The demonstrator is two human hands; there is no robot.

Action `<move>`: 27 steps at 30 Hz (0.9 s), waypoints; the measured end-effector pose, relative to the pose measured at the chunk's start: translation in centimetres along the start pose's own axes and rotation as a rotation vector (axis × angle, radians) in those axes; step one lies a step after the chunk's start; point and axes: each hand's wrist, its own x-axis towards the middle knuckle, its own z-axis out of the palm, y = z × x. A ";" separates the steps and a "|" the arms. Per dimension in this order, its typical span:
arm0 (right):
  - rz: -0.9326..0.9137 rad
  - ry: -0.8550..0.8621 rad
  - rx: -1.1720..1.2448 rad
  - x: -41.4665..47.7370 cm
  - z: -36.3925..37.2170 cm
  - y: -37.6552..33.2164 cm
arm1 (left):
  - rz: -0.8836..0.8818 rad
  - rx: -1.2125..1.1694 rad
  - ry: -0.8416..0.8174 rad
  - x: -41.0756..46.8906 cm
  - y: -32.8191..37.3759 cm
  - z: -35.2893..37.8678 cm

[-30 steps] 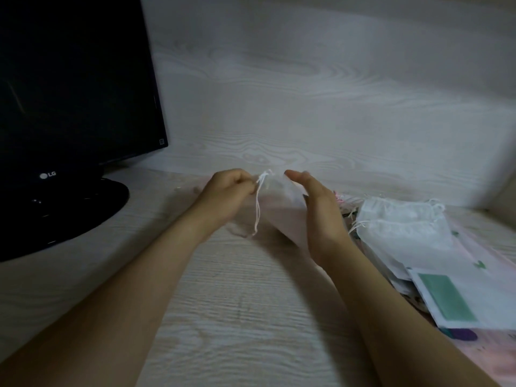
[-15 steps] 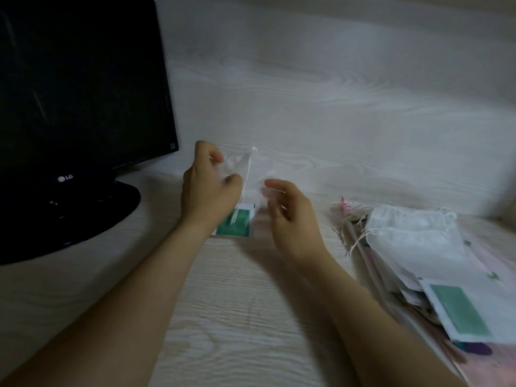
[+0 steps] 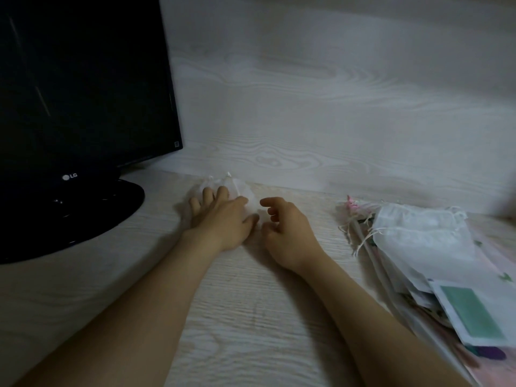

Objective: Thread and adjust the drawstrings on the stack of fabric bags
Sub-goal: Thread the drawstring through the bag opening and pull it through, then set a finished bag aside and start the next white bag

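Presses down with the straight, splayed fingers (image 3: 208, 195) of the left hand (image 3: 220, 222) on a sheer white bag (image 3: 237, 187), pinning it flat to the desk (image 3: 251, 317) just in front of the wall panel (image 3: 335, 107); looks like smoothing or parking a finished piece to hold it still. Holds nothing in the loosely curled fingers (image 3: 269, 203) of the right hand (image 3: 290, 230), just beside the bag's right edge, thumb and forefinger apart; cannot tell whether touching the fabric. Shows a white drawstring (image 3: 229, 175) poking up at the bag's far edge, seemingly already threaded. Leaves the stack of fabric bags (image 3: 418, 238) well apart on the right, cords trailing off its left end, within easy reach of the free right hand, probably for the next pick. Sets the work to the right of the black monitor (image 3: 83, 79) and its round base (image 3: 92, 216), near but not touching either
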 end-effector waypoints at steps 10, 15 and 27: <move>0.018 0.074 -0.203 0.1 -1.2 1.0 | 0.129 -0.094 0.145 -0.4 0.6 -0.3; 0.055 0.207 -0.459 -0.6 -3.6 0.3 | 0.347 -0.359 0.157 -1.1 2.7 0.5; 0.718 0.048 -0.695 -3.4 -8.6 0.5 | 0.555 -0.420 0.051 -2.1 5.4 2.2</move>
